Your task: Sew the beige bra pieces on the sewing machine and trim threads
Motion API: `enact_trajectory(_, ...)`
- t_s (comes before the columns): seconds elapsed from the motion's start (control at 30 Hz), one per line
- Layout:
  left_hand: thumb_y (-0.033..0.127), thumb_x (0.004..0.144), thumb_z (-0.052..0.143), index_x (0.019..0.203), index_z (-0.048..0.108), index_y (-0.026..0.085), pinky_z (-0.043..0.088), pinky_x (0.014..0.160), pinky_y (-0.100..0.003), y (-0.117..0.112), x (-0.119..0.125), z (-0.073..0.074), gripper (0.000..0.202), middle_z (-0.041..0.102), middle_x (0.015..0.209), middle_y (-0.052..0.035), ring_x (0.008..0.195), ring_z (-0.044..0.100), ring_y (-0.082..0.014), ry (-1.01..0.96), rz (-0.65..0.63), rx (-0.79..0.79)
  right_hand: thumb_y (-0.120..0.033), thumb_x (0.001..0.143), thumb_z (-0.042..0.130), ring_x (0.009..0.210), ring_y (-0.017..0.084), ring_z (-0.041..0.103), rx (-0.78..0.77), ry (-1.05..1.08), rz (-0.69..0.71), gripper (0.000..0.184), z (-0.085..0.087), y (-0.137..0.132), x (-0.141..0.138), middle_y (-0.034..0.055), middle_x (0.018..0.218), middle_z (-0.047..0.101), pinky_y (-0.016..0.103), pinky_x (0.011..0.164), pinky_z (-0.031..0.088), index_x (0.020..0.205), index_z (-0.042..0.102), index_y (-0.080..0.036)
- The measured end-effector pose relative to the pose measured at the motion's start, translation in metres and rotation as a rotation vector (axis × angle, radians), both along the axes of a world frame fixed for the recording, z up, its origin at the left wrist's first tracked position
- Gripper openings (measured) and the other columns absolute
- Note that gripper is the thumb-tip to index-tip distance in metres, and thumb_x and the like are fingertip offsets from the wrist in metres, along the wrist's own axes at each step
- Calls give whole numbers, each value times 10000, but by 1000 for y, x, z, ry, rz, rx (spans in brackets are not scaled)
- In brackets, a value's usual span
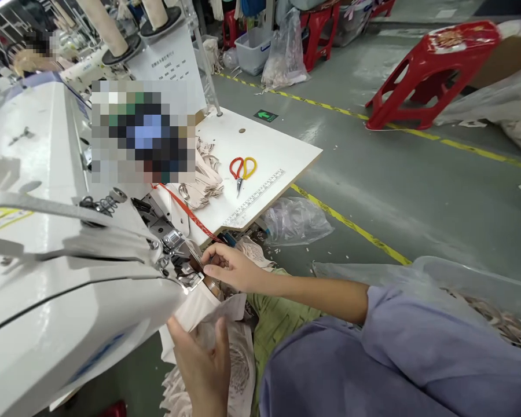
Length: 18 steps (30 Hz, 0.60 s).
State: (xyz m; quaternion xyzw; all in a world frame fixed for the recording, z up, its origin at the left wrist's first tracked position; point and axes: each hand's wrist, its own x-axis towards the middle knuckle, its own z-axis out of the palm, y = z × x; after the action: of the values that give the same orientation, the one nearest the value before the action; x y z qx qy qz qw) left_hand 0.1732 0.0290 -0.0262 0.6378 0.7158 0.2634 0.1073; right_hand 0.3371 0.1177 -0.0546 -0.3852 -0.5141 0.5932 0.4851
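Observation:
My left hand point(202, 362) comes up from the bottom with thumb and fingers spread apart, beside pale pink fabric point(200, 306) at the sewing machine's needle area. Whether its fingertips touch the fabric is hard to tell. My right hand point(232, 267) reaches in from the right, fingers loosely curled with a gap to the thumb, close to the metal presser foot parts point(193, 281). Nothing shows in its grasp. The white sewing machine point(125, 324) fills the left side. Below my left hand hangs a bunch of pale fabric pieces point(241, 365).
On the white tabletop point(282, 153) lie red-and-yellow-handled scissors point(242, 171) and a pile of pale fabric strips point(202, 179). A red strap point(191, 214) crosses beside the machine. A clear tub point(481, 278) of scraps stands right; a red stool point(429, 75) stands behind.

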Motion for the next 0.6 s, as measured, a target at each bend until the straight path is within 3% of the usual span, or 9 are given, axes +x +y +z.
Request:
enact_trajectory(0.1,570,868,570,1560,150,54,582,724,-451,-6,8,-1,960,479,1388,-320,1195,577,-420,30,-7,-5,-453,877,657,831,144,556,42,-34,-30,326,-1,-12,3,24,960,600,256,686,431,1051,569,-192)
enact_trajectory(0.23,532,896,548,1562,84,16,537,868,-575,-23,19,-16,962,384,1463,-381,1287,505,-485,148,-109,66,-443,838,712,856,151,565,47,-67,-7,345,-4,-37,10,20,969,612,269,748,446,1028,576,-190)
enact_trajectory(0.33,478,902,576,1570,37,33,524,912,-589,-40,31,-28,967,354,1485,-393,1302,497,-490,235,-189,116,-407,860,694,808,136,547,-9,-41,-9,266,-7,-53,13,2,891,603,257,732,439,961,594,-181)
enact_trajectory(0.47,460,880,618,1584,50,85,497,997,-569,-65,38,-37,979,307,1549,-333,1384,416,-457,218,-232,98,-378,869,689,774,119,533,9,19,-56,223,-7,-62,20,-5,846,587,243,726,437,896,637,-163)
enact_trajectory(0.53,459,889,605,1583,84,99,540,960,-513,-78,33,-36,940,489,1449,-286,1314,527,-395,74,-262,27,-367,872,689,747,112,532,64,10,-75,213,-4,-63,26,-2,836,584,237,703,434,875,657,-156)
enact_trajectory(0.6,404,934,550,1556,230,149,604,818,-391,-86,24,-30,744,730,1121,-157,1038,713,-284,-96,-301,-88,-340,888,671,765,118,554,158,-34,-70,187,1,-63,33,9,844,599,239,715,441,892,680,-153)
